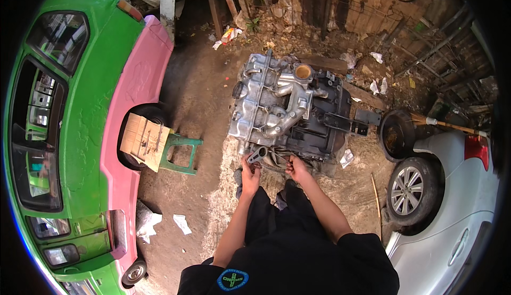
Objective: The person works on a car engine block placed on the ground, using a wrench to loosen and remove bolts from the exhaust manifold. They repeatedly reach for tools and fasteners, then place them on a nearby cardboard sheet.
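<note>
My left hand [250, 176] is closed round the lower end of a small grey metal bracket [258, 154] with a round hole. To its right, my right hand [297, 169] has its fingers pinched together beside a crumpled grey-brown cloth [274, 160]; what they hold is too small to make out. Both hands are at the near side of a large engine [287, 103] on the ground. Its left part is silvery, with curved intake pipes [291, 109], and its right part is dark. A round brownish opening [303, 71] shows on top.
At the left stands a green and pink van [90, 77], with a green plastic stool [183, 156] and a cardboard piece [143, 140] by its wheel. A black basin [396, 135] and a silver car [452, 204] are at the right. Wooden planks [367, 95] lie behind the engine.
</note>
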Available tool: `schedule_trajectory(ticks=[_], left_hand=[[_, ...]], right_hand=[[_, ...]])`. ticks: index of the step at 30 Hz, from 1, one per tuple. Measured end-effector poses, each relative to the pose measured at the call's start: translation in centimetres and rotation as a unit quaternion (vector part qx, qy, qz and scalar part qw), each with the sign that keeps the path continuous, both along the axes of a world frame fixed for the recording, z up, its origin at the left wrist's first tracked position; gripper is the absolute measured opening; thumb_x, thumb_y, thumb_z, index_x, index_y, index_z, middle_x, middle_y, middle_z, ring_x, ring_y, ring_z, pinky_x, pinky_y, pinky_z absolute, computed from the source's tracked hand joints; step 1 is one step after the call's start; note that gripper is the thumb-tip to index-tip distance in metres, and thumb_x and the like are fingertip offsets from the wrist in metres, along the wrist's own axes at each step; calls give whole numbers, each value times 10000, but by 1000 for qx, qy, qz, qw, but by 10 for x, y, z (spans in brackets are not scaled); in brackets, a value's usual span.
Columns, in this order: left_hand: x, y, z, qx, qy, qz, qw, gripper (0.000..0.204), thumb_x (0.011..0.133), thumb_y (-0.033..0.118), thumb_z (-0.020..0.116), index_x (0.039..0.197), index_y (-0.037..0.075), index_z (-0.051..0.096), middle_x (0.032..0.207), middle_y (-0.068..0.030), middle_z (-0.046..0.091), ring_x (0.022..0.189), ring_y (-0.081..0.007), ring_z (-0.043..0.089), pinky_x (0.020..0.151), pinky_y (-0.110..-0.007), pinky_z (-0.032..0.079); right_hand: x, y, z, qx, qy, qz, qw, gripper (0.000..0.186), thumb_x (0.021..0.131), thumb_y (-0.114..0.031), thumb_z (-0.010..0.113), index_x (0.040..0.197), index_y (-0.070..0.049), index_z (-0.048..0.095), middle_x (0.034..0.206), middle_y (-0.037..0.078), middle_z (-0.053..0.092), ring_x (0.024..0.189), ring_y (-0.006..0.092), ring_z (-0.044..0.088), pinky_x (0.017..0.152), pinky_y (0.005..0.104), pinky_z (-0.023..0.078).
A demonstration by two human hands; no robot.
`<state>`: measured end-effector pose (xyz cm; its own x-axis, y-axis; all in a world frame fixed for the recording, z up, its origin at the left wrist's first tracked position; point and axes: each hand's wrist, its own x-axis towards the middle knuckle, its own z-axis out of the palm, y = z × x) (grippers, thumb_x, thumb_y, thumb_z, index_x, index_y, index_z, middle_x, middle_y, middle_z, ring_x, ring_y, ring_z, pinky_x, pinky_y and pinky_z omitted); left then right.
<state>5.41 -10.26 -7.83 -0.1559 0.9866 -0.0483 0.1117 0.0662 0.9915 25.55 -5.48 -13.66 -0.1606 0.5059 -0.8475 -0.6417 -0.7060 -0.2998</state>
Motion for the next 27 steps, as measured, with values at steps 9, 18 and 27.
schedule_trajectory(ticks=[9, 18, 27], left_hand=[[-3, -2, 5, -4, 26, -14, 1000, 576, 889, -66, 471, 1426, 94, 339, 870, -70, 601, 678, -128, 565, 642, -277, 476], [-2, -1, 8, -16, 20, -17, 1000, 585, 890, -68, 466, 1432, 102, 330, 853, -69, 600, 663, -120, 559, 624, -275, 470], [-5, -1, 0, -17, 10, -19, 1000, 580, 891, -66, 479, 1427, 99, 336, 902, -78, 606, 731, -136, 574, 694, -286, 482]], right_hand=[[-4, -5, -15, -34, 125, -99, 987, 166, 925, -58, 460, 827, -66, 325, 706, 48, 349, 597, 172, 281, 522, 340, 315], [-7, -5, -15, -38, 132, -113, 984, 165, 962, -73, 449, 848, -64, 330, 752, 74, 386, 638, 192, 316, 571, 361, 372], [0, -14, -14, 11, 147, -138, 979, 146, 943, -73, 467, 831, 18, 442, 785, 116, 493, 704, 220, 462, 687, 377, 477]])
